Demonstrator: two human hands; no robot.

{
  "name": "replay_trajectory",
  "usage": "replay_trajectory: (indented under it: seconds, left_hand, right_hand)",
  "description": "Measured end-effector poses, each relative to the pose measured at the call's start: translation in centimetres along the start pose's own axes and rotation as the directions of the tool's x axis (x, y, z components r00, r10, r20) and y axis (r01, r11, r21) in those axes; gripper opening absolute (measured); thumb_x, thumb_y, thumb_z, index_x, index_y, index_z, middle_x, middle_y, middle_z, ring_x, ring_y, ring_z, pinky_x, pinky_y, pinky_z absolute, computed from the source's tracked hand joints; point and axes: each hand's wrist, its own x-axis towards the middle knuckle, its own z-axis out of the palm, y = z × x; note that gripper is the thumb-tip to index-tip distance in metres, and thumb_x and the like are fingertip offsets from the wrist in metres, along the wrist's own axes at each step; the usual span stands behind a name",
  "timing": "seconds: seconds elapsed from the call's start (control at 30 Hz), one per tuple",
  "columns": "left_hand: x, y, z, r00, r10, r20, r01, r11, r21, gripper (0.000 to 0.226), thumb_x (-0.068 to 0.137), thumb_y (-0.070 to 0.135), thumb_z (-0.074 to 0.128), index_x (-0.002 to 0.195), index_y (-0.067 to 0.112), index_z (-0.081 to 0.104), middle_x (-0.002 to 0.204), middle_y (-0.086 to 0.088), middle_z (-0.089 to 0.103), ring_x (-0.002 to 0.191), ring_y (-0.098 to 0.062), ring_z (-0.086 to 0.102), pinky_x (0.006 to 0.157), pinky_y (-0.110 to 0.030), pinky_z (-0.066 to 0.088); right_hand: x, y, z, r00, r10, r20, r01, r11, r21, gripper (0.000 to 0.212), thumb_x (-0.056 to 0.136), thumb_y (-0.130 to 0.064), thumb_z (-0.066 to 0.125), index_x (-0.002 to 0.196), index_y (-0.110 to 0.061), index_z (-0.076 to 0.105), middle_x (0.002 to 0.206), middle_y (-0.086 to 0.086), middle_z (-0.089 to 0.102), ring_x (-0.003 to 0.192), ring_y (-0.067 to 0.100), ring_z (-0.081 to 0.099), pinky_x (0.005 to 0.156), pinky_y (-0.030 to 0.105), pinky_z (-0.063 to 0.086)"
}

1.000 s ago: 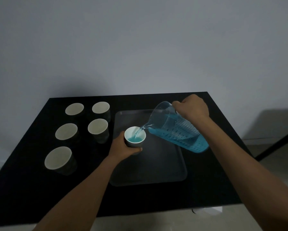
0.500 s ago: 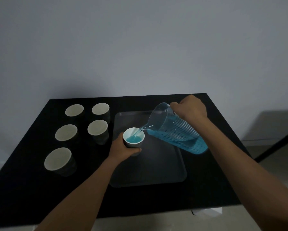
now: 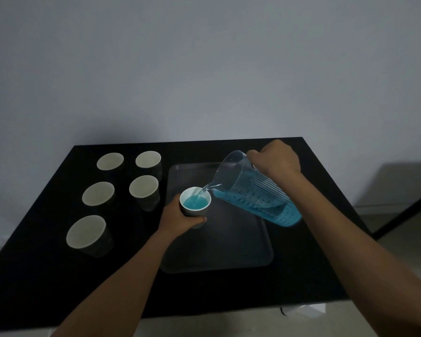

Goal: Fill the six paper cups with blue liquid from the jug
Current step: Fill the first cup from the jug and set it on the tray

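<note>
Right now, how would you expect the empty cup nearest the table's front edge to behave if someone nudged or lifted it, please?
The nearest empty cup is probably very light, since nothing shows inside it. Being paper, its wall would likely give under a firm squeeze. It widens towards the rim, so a sideways nudge may tip it on the table.
</note>
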Motion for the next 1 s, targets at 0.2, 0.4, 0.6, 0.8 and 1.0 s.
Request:
replay_trajectory:
  seconds: [0.2,0.4,0.6,0.8,1.0]
  left_hand:
    - [0.0,0.0,0.0,1.000,-0.002,-0.003,0.002,1.000,-0.003,0.084,0.046,0.030,0.093,0.121,0.022,0.057,0.114,0.005,0.067,0.105,-0.013,0.063,0.091,-0.032,0.053]
    - [0.0,0.2,0.2,0.999,-0.002,-0.038,0.000,0.999,-0.046,0.080,0.048,0.024,0.094,0.119,0.021,0.058,0.113,0.005,0.066,0.104,-0.013,0.063,0.089,-0.029,0.052]
    - [0.5,0.7,0.0,0.998,0.016,-0.064,-0.020,0.998,-0.054,0.076,0.049,0.024,0.094,0.115,0.023,0.057,0.111,0.006,0.066,0.102,-0.012,0.062,0.087,-0.027,0.051]
    - [1.5,1.3,-0.2,0.995,0.038,-0.092,-0.041,0.999,-0.033,0.072,0.050,0.022,0.094,0.112,0.023,0.056,0.109,0.006,0.066,0.099,-0.012,0.062,0.083,-0.023,0.048]
    - [3.7,1.8,-0.3,0.993,0.027,-0.118,-0.027,1.000,0.009,0.076,0.053,0.022,0.092,0.119,0.018,0.055,0.116,0.001,0.065,0.105,-0.015,0.060,0.088,-0.025,0.046]
  right_hand:
    - [-0.1,-0.1,0.1,1.000,-0.011,-0.006,0.011,1.000,0.002,0.041,0.087,-0.037,0.056,0.053,-0.015,0.045,0.050,-0.003,0.044,0.042,0.013,0.039,0.045,0.022,0.029]
    - [0.2,0.6,0.4,1.000,0.013,-0.006,-0.012,0.996,0.090,0.041,0.086,-0.037,0.056,0.052,-0.017,0.044,0.049,-0.005,0.040,0.042,0.012,0.035,0.047,0.022,0.032]
    - [0.7,2.0,0.9,0.995,0.103,0.001,-0.098,0.936,0.337,0.041,0.086,-0.031,0.056,0.050,-0.020,0.039,0.048,-0.006,0.035,0.044,0.013,0.030,0.051,0.026,0.032]
    - [0.8,3.2,1.6,0.968,0.237,0.086,-0.238,0.746,0.623,0.034,0.082,-0.022,0.059,0.052,-0.017,0.044,0.049,-0.003,0.040,0.052,0.015,0.038,0.065,0.038,0.044]
    - [1.4,3.9,2.7,0.940,0.298,0.169,-0.315,0.560,0.766,0.033,0.083,-0.013,0.057,0.054,-0.015,0.042,0.064,0.006,0.048,0.065,0.020,0.047,0.086,0.058,0.051]
